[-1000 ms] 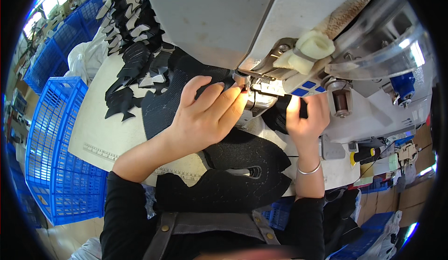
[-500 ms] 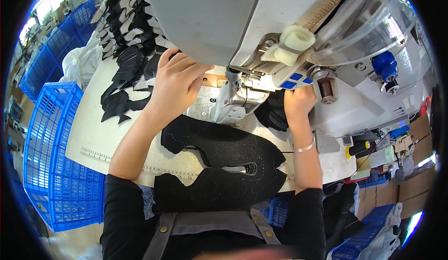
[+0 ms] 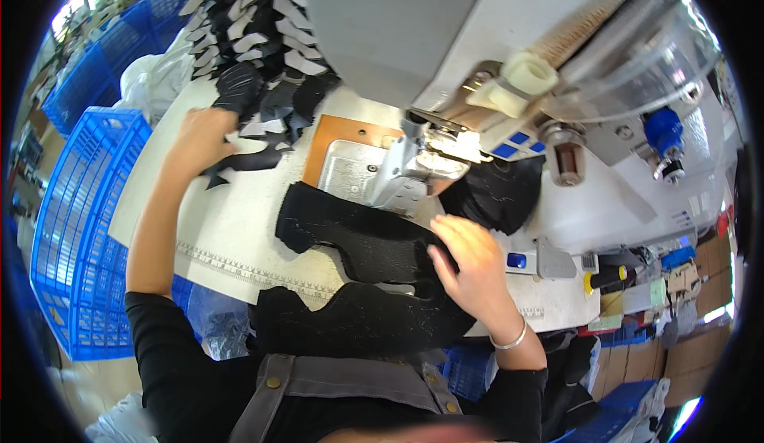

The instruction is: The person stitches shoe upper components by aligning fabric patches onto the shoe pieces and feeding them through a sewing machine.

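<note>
A large black U-shaped fabric piece, with light stitch lines on it, lies on the sewing table in front of me. My right hand rests at its curved right end, fingers stretched and thumb apart. Far to the left, my left hand bends its fingers round the edge of a black cut piece; its fingertips are partly hidden. A fanned black stack lies just beyond it. The sewing machine's needle area stands between my hands, and a pile of black pieces sits to its right.
Rows of black and white cut pieces hang or lie at the far left. A blue plastic crate stands left of the table. A ruler strip runs along the tabletop. Thread cones stand at the right.
My left hand has moved left from beside the machine to the black pieces. My right hand has come back from the right-hand pile onto the U-shaped piece. The view has shifted slightly.
</note>
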The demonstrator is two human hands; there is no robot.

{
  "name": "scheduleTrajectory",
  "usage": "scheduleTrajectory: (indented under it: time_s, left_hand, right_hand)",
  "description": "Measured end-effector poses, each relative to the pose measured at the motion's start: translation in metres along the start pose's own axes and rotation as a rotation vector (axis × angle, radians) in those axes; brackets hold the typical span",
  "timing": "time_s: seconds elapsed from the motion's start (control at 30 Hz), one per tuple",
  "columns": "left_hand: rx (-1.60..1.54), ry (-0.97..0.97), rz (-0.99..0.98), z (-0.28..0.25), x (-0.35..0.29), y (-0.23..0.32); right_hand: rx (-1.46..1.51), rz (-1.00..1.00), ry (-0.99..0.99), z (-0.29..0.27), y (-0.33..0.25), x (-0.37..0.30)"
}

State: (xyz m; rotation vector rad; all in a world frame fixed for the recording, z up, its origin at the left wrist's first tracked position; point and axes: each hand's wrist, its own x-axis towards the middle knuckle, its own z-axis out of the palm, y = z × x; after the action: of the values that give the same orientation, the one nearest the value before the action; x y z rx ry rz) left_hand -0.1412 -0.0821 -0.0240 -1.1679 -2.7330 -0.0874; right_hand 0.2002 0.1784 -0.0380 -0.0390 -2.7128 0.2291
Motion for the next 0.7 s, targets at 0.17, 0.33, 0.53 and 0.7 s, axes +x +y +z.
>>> scheduleTrajectory:
  time_s: [0.17,0.33,0.53,0.7]
  left_hand:
    - [-0.428,-0.207,-0.133,0.062,-0.037,-0.108]
    - [-0.511,0.252,-0.005,0.078,-0.074,-0.101]
    - [-0.995,0.019,-0.155,0.025,-0.082,-0.056]
    - [-1.048,0.057,0.355,-0.042,-0.065,0.058]
  right_hand:
    - [0.05,0.056,-0.255,0.01,0.013,-0.019]
    - [-0.04,0.128,-0.221,0.002,-0.008,-0.016]
    - [0.352,0.214,-0.079,-0.022,0.012,0.005]
    - [0.577,0.309,-0.05,-0.05,-0.018,0.048]
